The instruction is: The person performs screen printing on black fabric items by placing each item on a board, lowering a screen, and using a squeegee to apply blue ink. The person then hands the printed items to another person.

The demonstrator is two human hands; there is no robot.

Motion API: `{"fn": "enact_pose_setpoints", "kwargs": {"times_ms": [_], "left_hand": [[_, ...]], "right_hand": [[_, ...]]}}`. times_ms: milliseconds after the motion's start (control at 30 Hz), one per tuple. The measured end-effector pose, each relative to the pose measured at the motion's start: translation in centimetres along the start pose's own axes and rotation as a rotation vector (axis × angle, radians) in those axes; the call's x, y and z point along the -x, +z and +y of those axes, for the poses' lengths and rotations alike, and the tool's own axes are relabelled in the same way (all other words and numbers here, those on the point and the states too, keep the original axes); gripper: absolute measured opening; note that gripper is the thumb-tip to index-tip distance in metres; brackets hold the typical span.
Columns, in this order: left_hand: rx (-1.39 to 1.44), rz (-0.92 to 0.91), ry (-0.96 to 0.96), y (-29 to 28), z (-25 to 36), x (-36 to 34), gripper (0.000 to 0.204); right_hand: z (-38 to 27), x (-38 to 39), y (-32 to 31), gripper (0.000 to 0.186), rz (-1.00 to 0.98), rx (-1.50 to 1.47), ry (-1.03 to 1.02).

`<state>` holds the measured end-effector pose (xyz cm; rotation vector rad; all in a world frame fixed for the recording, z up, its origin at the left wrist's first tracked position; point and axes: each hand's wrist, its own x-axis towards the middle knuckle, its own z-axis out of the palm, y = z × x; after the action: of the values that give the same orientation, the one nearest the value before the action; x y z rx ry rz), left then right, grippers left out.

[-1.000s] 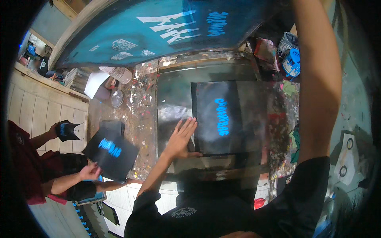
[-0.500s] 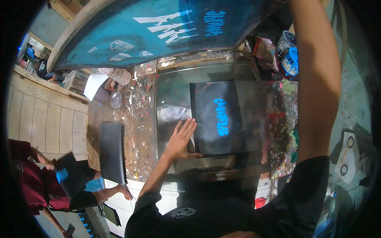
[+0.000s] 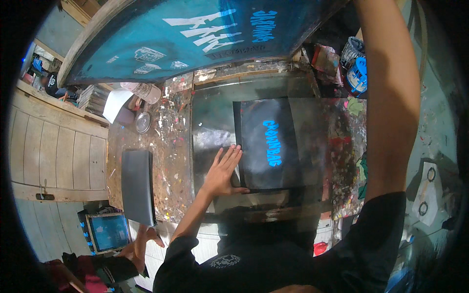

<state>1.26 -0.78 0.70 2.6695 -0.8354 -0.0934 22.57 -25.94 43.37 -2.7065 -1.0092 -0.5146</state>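
My left hand (image 3: 222, 173) lies flat, fingers apart, at the left edge of a black sheet (image 3: 259, 115) with bright blue lettering. The sheet rests on a smooth glassy plate (image 3: 212, 115) set on the worktable. My right arm (image 3: 391, 97) reaches up past the top edge, so its hand is out of view. Above the table a wooden-framed printing screen (image 3: 127, 49) stands raised and tilted. Its teal mesh bears white shapes and blue-stained lettering.
Left on the paint-spattered table (image 3: 171, 146) lie folded black sheets (image 3: 138, 183), a round lid (image 3: 143, 122) and a tub (image 3: 148, 93). A blue container (image 3: 357, 78) stands far right. A co-worker's leg (image 3: 139, 244) shows lower left, near a small framed screen (image 3: 108, 232).
The co-worker has moved toward the lower edge, and the blue-marked black piece they held has left view. A small framed screen now shows there. My left hand and the printed sheet stay put.
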Motion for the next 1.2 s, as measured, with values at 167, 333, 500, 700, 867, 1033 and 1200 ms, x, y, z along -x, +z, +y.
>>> {"fn": "enact_pose_setpoints", "kwargs": {"times_ms": [167, 333, 500, 700, 867, 1033, 1200], "left_hand": [[-0.005, 0.011, 0.006, -0.1, 0.0, 0.0, 0.129], [-0.017, 0.004, 0.007, -0.3, 0.0, -0.1, 0.128], [-0.016, 0.014, 0.021, -0.2, -0.2, -0.1, 0.127], [0.006, 0.046, 0.031, 0.1, -0.4, 0.1, 0.125], [0.065, 0.058, 0.044, 0.0, -0.3, 0.0, 0.122], [0.088, 0.273, -0.083, 2.1, 0.8, -1.9, 0.078], [0.307, 0.459, -0.106, 1.2, 6.5, -6.7, 0.055]], "right_hand": [[0.0, 0.3, -0.5, 0.091, -0.041, -0.022, -0.039], [0.0, 0.3, -0.7, 0.092, -0.040, -0.017, -0.025], [0.3, 0.2, -0.9, 0.091, -0.064, -0.058, -0.037], [0.4, 0.1, -1.1, 0.091, -0.061, -0.082, -0.031], [0.4, -0.3, -0.9, 0.089, -0.102, -0.058, -0.037], [0.5, -0.4, -0.7, 0.089, -0.075, -0.025, 0.011], [0.6, -0.8, -0.3, 0.094, -0.047, -0.074, 0.005]]}}
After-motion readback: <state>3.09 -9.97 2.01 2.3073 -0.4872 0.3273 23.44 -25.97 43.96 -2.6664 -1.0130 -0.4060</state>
